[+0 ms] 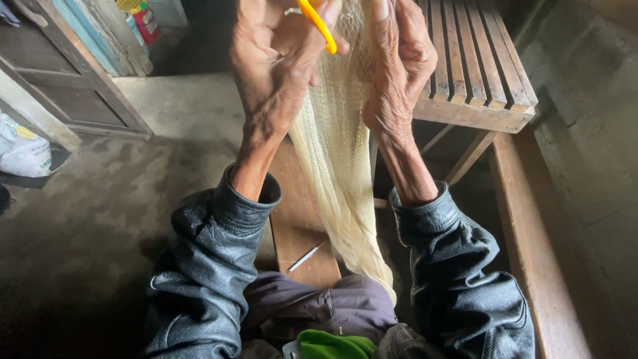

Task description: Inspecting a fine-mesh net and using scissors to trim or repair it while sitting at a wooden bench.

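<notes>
A bunched cream fishing net [339, 159] hangs from the top of the view down to my lap. My left hand [276, 66] is raised near the top and grips a thin yellow plastic tool [319, 25] against the net. My right hand [399, 66] is raised beside it, with its fingers closed on the net's mesh. Both arms wear dark leather jacket sleeves [212, 266]. A thin metal needle-like tool [304, 258] lies on the wooden plank [299, 219] between my knees.
A slatted wooden bench [475, 73] stands ahead at the right, with a long wooden beam [531, 252] beside it. Grey concrete floor [100, 219] spreads to the left. A wooden door panel [73, 80] and a white sack [23, 149] are at far left. Green cloth [332, 346] lies on my lap.
</notes>
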